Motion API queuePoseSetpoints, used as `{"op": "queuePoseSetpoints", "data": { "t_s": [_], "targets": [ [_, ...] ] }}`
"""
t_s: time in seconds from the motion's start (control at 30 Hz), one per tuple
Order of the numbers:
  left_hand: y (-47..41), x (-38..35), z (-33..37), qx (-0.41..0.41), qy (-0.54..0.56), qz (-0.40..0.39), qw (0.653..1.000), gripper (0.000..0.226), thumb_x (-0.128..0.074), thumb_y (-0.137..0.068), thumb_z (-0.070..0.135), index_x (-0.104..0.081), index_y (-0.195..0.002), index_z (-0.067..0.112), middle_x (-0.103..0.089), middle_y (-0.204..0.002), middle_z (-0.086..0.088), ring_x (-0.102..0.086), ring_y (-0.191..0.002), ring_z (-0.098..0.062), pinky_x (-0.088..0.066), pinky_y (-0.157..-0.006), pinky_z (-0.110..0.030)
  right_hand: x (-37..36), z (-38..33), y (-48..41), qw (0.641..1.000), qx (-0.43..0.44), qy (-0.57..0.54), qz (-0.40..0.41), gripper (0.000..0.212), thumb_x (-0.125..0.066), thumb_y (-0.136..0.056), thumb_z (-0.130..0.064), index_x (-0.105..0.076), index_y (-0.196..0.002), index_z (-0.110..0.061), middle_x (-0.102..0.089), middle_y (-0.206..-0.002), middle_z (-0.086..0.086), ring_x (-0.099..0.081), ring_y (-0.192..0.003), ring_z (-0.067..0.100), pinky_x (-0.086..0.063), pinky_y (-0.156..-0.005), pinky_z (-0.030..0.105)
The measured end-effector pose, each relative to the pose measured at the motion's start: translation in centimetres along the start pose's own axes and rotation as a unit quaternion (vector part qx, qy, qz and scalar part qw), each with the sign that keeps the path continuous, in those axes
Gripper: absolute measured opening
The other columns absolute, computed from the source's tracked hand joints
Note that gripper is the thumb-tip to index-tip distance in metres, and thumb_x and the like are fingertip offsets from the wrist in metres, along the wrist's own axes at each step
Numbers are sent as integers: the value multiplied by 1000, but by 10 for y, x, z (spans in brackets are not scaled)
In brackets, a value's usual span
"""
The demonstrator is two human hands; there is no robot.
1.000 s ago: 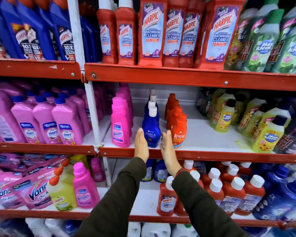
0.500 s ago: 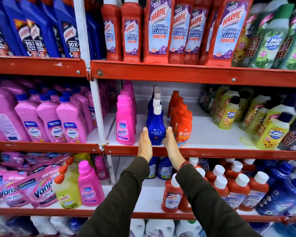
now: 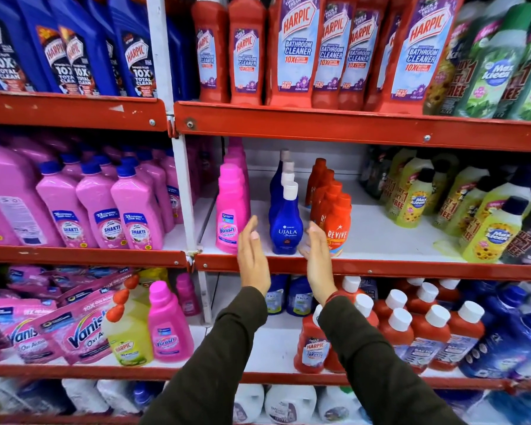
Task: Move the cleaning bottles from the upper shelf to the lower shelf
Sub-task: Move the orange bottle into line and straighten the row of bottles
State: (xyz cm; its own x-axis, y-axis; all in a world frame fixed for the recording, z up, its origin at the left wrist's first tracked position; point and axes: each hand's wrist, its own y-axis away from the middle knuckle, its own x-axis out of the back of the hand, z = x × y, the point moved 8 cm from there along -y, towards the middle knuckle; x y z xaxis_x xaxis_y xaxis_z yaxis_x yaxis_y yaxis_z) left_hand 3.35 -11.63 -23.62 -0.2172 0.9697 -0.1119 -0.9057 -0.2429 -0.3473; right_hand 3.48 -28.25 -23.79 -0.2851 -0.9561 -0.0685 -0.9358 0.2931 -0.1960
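Retail shelving with red steel rails and white boards, stocked with household cleaners. Both hands are raised, palms facing one another and fingers spread; the left hand [image 3: 253, 256] and right hand [image 3: 318, 259] flank the front blue Ujala bottle [image 3: 285, 222], and whether either palm touches it cannot be told. The bottle stands upright at the near edge of the upper shelf [image 3: 380, 266], heading a row of like blue bottles, between a pink Vanish bottle [image 3: 231, 210] on its left and an orange Revive bottle [image 3: 337, 225] on its right, both close by. The step in hand appears to be the approach to a two-handed grasp. The next move likely calls for closing the palms on the bottle's sides, drawing it clear without toppling either neighbour, and lowering it to the lower shelf [image 3: 273, 342], where bare white board shows between a pink bottle and red Harpic bottles [image 3: 411, 329]. More Harpic bottles fill the shelf above.
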Motion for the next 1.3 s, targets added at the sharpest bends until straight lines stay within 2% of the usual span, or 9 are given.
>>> {"op": "queuePoseSetpoints", "data": {
  "t_s": [0.07,0.13,0.23,0.33,0.43,0.57,0.8,1.0,1.3],
  "targets": [
    [1,30,9,-39,-9,105,994,41,-31,-111,22,-48,-147,14,-47,-145,1,-44,-134,-10,-36,-115,-28,-2,-5,12,999,26,-17,30,34,-36,-110,-34,-59,-132,-25,-63,-134,0,-59,-122,8,-52,-97,17],
    [-2,54,12,-61,-23,159,985,40,-31,-110,18,-47,-147,10,-42,-143,-4,-43,-130,-10,-38,-108,-15,-16,-4,22,999,24,-29,15,31,-36,-110,-32,-66,-119,-28,-69,-112,-8,-62,-99,6,-50,-83,19],
    [-26,72,6,-29,-25,160,986,44,-28,-111,20,-41,-151,5,-35,-155,-14,-37,-136,-13,-28,-99,5,-59,-4,29,998,0,-9,-63,40,-32,-111,-34,-63,-133,-23,-68,-125,-7,-64,-107,12,-48,-98,32],
    [-52,77,-17,86,-26,83,993,53,-19,-112,32,-27,-159,10,-26,-167,-10,-26,-151,-15,-18,-124,-21,-103,0,32,988,-50,-2,-147,54,-29,-109,-44,-41,-155,-19,-50,-153,-6,-51,-136,4,-38,-116,23],
    [-69,71,-33,167,50,-6,985,59,-16,-111,41,-36,-156,8,-44,-157,-13,-43,-142,-17,-32,-121,-34,-129,6,31,978,-77,2,-194,59,-25,-108,-50,-36,-157,-19,-56,-136,-15,-58,-106,-20,-44,-84,-2],
    [-80,68,-38,177,73,-54,980,57,-16,-111,42,-49,-143,8,-56,-144,-16,-56,-125,-20,-41,-108,-32,-134,14,31,977,-104,-10,-186,56,-27,-109,-48,-40,-154,-18,-56,-144,2,-57,-118,5,-39,-103,20],
    [-72,71,-43,184,52,-73,979,58,-22,-109,46,-55,-139,9,-66,-126,-14,-64,-115,-21,-48,-104,-35,-132,11,28,971,-126,31,-199,54,-23,-110,-47,-41,-153,-19,-58,-113,-20,-58,-93,-12,-42,-76,2],
    [-67,73,-47,182,32,-79,980,54,-23,-109,46,-55,-138,12,-67,-121,-7,-65,-107,-9,-49,-83,-17,-134,14,22,968,-136,26,-209,56,-22,-110,-47,-37,-155,-18,-52,-128,-8,-56,-99,-5,-37,-99,20],
    [-59,74,-37,184,27,-91,978,61,-22,-109,48,-39,-153,10,-53,-149,-15,-52,-137,-24,-41,-116,-38,-133,10,24,967,-133,53,-209,56,-26,-109,-49,-38,-155,-20,-55,-132,-7,-58,-97,-9,-42,-75,4]
  ]
}}
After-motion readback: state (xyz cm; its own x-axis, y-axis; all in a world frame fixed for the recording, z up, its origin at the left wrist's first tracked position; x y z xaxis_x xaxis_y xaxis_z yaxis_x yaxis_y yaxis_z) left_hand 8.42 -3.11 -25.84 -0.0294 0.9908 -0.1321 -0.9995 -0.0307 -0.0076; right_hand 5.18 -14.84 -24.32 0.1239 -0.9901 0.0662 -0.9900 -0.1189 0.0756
